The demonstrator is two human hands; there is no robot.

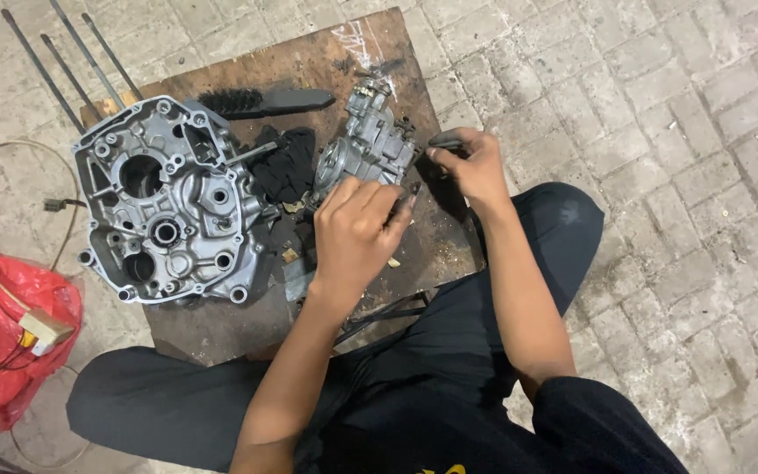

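A grey metal carburetor [368, 145] lies on a dark wooden board [309, 70] in front of me. My left hand [357, 237] rests on its near side, fingers curled over the body and holding it. My right hand [471, 162] is just right of it, closed on a dark slim tool [443, 140] whose tip points toward the carburetor. A black rag [287, 162] lies bunched to the left of the carburetor.
A large aluminium engine crankcase half [164, 206] fills the board's left side. A black brush [265, 101] lies behind it. Several long metal rods [63, 61] lie at the top left. A red plastic bag [10, 333] with wires sits on the brick paving at left.
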